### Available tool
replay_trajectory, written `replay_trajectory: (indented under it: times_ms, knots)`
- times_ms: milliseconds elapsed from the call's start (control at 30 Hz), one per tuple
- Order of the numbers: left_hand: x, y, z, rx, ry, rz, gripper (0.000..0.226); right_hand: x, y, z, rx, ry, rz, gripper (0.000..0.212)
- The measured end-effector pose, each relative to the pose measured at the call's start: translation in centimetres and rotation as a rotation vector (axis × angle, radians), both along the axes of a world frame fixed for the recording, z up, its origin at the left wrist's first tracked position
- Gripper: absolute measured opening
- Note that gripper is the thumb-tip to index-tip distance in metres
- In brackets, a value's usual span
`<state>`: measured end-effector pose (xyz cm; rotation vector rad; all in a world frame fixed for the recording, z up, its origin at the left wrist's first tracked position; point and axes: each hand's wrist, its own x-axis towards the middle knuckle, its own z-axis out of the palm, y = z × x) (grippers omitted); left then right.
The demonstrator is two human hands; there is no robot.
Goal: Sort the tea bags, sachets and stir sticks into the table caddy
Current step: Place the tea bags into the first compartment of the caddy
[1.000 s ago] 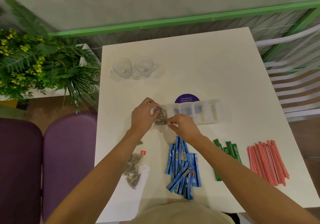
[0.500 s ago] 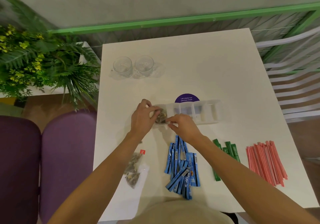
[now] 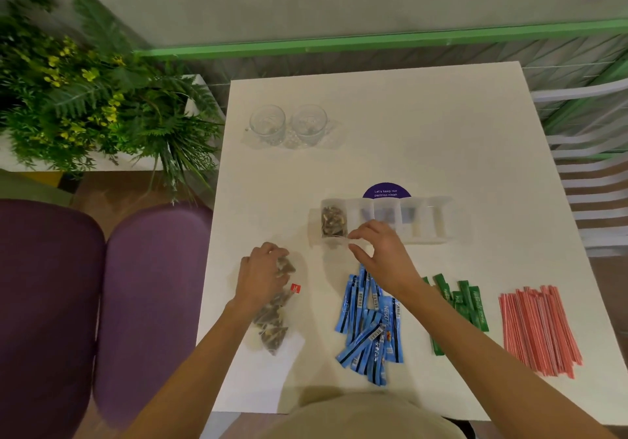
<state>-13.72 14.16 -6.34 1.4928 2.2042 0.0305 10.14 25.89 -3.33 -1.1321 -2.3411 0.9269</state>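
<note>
While the left hand (image 3: 261, 277) grips a tea bag (image 3: 285, 267) atop the pile (image 3: 272, 330), the right hand (image 3: 384, 255) hovers bent-fingered at the caddy (image 3: 424, 221) rim; whether it pinches anything is unclear. Tea-bag sorting looks half done. The next move calls for carrying this bag to the leftmost compartment, which holds others.

Lower half of purple sticker (image 3: 386, 191) hidden behind caddy (image 3: 438, 223); some green sachets (image 3: 475, 309) under right forearm (image 3: 441, 319); plant (image 3: 85, 99) blurred, cropped.

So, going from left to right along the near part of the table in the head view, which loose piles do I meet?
tea bags → blue sachets → green sachets → red stir sticks
</note>
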Motion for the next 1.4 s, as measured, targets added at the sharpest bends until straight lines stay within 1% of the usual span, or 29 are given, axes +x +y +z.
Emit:
replay_trajectory:
  times_ms: [100,200,333,400,567,633,767,900,1000,1133,1300,1400]
  knots:
    - [0.3,-0.2,-0.6,0.077,-0.043,0.042,0.024,0.0,-1.0,0.5,-0.107,0.011,0.006,0.011]
    - [0.8,0.0,-0.3,0.199,-0.195,0.165,0.01,-0.2,-1.5,0.9,-0.236,0.018,-0.024,0.01]
    - [2.0,0.6,1.4,0.239,-0.495,0.37,0.014,-0.8,-1.9,1.2,-0.392,0.024,-0.063,0.012]
    - [2.6,0.9,2.2,0.252,-0.631,0.452,0.012,-1.2,-2.1,1.2,-0.459,0.034,-0.077,0.016]
    - [4.7,2.1,3.9,0.304,-0.946,0.586,0.006,-2.2,-2.1,1.3,-0.659,0.111,-0.051,0.041]
    - [5.5,2.6,4.2,0.314,-1.02,0.607,0.008,-2.4,-1.9,1.4,-0.664,0.167,-0.051,0.039]
    - [6.2,3.6,4.4,0.319,-1.06,0.62,0.012,-2.6,-0.8,1.4,-0.639,0.272,-0.103,0.019]
    - [6.1,4.3,4.7,0.324,-1.047,0.655,0.015,-2.7,1.0,1.4,-0.593,0.265,-0.145,0.012]
    - [5.8,4.6,4.8,0.317,-1.021,0.678,0.008,-3.0,2.4,1.1,-0.54,0.201,-0.176,0.013]
    - [5.1,4.6,4.7,0.296,-0.95,0.662,0.009,-3.8,3.6,0.8,-0.466,0.12,-0.158,0.015]
    - [3.9,3.3,4.2,0.279,-0.878,0.67,0.007,-4.3,4.0,0.6,-0.304,-0.082,0.048,0.03]
    - [2.9,2.0,3.7,0.278,-0.871,0.705,0.008,-4.0,4.0,0.4,-0.183,-0.109,0.087,0.031]
